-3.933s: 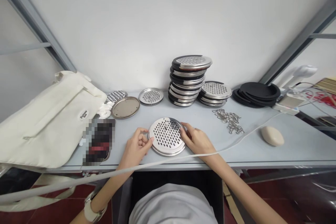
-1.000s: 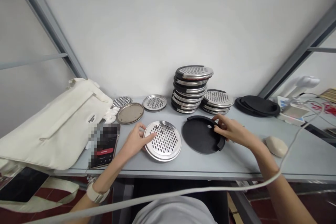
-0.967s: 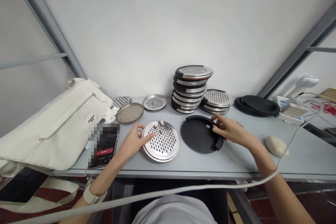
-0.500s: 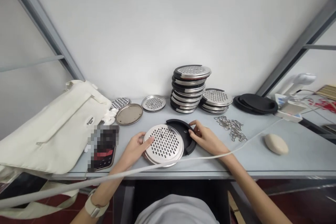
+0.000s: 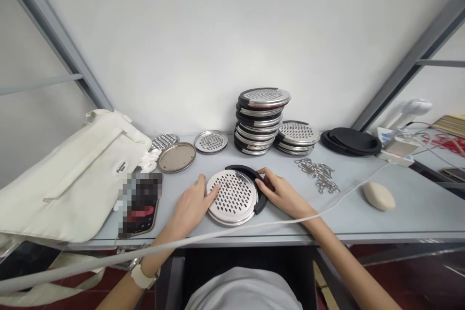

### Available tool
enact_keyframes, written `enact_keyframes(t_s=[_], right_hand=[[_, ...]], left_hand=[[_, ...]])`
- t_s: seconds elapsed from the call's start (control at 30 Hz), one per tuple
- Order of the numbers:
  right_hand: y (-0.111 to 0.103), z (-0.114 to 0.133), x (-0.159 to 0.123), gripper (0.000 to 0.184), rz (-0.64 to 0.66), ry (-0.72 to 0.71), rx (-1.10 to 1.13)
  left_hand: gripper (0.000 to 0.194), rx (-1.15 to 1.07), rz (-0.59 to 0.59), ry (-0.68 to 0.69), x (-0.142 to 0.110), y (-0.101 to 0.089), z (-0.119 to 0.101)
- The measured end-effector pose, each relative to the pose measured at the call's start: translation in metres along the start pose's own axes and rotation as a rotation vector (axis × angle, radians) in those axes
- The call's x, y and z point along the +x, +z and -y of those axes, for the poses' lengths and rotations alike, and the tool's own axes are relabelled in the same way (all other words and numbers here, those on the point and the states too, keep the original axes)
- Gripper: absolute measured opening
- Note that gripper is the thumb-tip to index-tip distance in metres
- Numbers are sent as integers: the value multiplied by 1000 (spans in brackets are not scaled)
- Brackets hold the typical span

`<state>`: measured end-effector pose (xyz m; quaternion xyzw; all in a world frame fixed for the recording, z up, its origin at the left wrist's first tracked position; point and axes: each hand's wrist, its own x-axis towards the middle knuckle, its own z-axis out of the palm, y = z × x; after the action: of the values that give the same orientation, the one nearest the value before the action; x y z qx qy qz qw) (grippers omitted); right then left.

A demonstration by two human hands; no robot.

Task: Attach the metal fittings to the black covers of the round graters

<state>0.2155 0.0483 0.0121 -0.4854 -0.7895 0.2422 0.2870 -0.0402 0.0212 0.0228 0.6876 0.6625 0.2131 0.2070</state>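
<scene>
In front of me on the table is a round metal grater (image 5: 230, 196), with slots across its face. My left hand (image 5: 192, 206) holds its left edge, the thumb lying on top. A round black plastic tray (image 5: 259, 203) with a raised curved rim lies around the grater's right side, the grater covering most of it. My right hand (image 5: 281, 193) grips that rim, thumb on top and fingers at the outer edge. Whether the grater is fully seated in the tray I cannot tell.
Behind stand a tall stack (image 5: 259, 121) and a low stack (image 5: 298, 135) of graters. Black trays (image 5: 350, 141), metal clips (image 5: 317, 173) and a beige rounded object (image 5: 379, 196) lie right. Left are loose discs (image 5: 177, 157), a phone (image 5: 148, 218) and a bag (image 5: 80, 179). A white cable (image 5: 276, 223) crosses in front.
My right hand has brought the black tray from the right up to the grater, and the two now overlap almost wholly. My left hand stays at the grater's left edge.
</scene>
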Motion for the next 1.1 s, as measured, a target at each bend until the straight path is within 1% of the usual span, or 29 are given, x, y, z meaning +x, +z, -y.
enact_keyframes(t_s=[0.07,0.1,0.13,0.17,0.23,0.27,0.3,0.37,0.43,0.6,0.73,0.8,0.9,1.1], right_hand=[[0,-2,0,26,12,4,7],[0,-2,1,27,18,5,8],[0,-2,1,27,22,6,8],[0,-2,0,27,25,7,7],[0,-1,0,27,30,10,5],[-1,-1,0,28,32,13,4],[-1,0,0,28,34,17,2],[-1,0,0,28,38,23,-1],[-1,-1,0,28,41,23,-9],[-1,-3,2,28,52,6,-42],[0,-3,3,27,22,-8,-69],[1,-2,2,26,15,-9,-67],[3,1,0,26,8,-3,-51],[5,1,0,23,-6,-6,-84]], left_hand=[[52,179,-60,11,-4,-1,0],[54,231,-83,45,-6,-2,1],[56,256,-104,114,-8,-3,2],[56,268,-116,214,-10,-4,4],[54,282,-70,431,-12,-7,9],[54,296,-30,510,-13,-8,12],[56,313,8,567,-13,-10,14],[66,353,49,618,-13,-12,18],[76,390,55,630,-11,-14,20],[80,382,40,632,-8,-13,22],[82,302,31,614,-5,-3,20],[82,260,20,607,-3,4,15],[85,212,0,587,0,13,7],[84,168,-18,568,-1,18,3]])
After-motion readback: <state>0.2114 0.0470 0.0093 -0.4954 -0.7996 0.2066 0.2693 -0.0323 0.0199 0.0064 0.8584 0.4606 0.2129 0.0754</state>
